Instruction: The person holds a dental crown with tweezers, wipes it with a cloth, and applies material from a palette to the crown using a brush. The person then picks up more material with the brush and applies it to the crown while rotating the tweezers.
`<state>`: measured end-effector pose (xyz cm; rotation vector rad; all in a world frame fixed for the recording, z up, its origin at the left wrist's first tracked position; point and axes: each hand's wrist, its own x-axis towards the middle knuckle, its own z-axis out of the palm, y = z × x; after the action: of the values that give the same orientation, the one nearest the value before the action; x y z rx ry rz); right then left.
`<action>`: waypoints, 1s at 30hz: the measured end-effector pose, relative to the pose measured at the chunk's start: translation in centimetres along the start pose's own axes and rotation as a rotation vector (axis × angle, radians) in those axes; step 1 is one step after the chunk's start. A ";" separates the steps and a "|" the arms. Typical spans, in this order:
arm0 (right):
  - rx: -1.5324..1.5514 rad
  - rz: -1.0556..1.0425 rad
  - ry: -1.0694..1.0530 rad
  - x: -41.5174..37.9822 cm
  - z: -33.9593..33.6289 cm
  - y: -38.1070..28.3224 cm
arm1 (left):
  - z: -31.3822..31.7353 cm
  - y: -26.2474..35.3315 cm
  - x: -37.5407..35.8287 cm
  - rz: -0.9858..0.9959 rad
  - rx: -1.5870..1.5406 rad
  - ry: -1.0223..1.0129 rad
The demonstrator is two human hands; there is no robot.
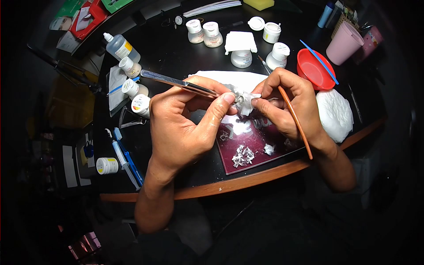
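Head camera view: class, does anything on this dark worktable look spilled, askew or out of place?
Two things stand out. The dark red glossy mixing slab carries loose smears and lumps of white paste. Behind it, one small white jar stands open, its round white lid lying beside it. The other jars appear capped and upright.

A dark red tile [256,148] is smeared with white at the centre. A red bowl [312,70] and pink cup [343,43] are seen upper right.

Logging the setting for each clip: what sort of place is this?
Probably a dental-lab or similar fine-craft workbench. The left hand holds metal tweezers, the right hand a thin brush, over a dark mixing slab with small white jars behind.
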<state>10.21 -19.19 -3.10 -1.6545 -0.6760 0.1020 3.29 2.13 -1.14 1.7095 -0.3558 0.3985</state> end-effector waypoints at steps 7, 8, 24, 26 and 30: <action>0.008 0.003 0.002 0.0 -0.1 0.0 | -0.1 0.1 0.1 0.011 0.012 -0.003; 0.005 0.002 0.005 0.0 -0.1 0.0 | -0.1 0.1 0.1 0.011 0.011 -0.001; -0.062 -0.077 0.128 0.1 0.6 0.7 | 0.1 0.5 -0.2 0.039 0.074 -0.003; -0.058 -0.085 0.140 0.1 0.7 0.6 | 0.3 0.9 -0.2 0.025 0.088 -0.017; -0.041 -0.057 0.153 0.1 0.6 0.4 | 0.6 0.6 -0.3 -0.002 0.085 -0.028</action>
<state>10.15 -18.60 -3.57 -1.6619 -0.6116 -0.0788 2.80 1.47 -0.79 1.7998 -0.3622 0.3934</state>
